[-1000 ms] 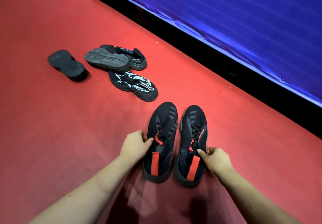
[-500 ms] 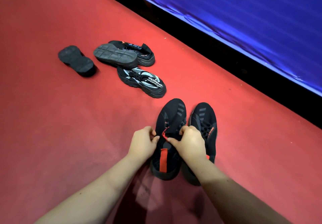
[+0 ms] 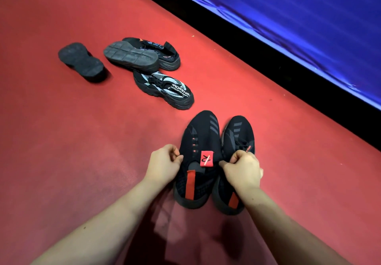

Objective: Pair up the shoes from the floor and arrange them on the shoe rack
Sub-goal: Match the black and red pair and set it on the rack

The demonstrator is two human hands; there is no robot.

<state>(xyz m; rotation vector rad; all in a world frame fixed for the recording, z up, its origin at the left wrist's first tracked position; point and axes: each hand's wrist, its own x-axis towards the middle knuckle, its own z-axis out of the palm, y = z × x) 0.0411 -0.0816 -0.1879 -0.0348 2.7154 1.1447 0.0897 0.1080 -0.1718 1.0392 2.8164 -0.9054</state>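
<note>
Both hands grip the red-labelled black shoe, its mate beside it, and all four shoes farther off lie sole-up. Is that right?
Not quite. The head view shows only two sole-up: the far-left shoe and the grey-soled shoe. The white-patterned shoe and the rearmost shoe show their uppers. The left hand and right hand do grip the red-labelled shoe, its mate beside it.

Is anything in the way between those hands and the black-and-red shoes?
Nothing visible: the left hand and right hand both pinch the black-and-red shoes. The rack is out of view, so that path cannot be judged.
</note>
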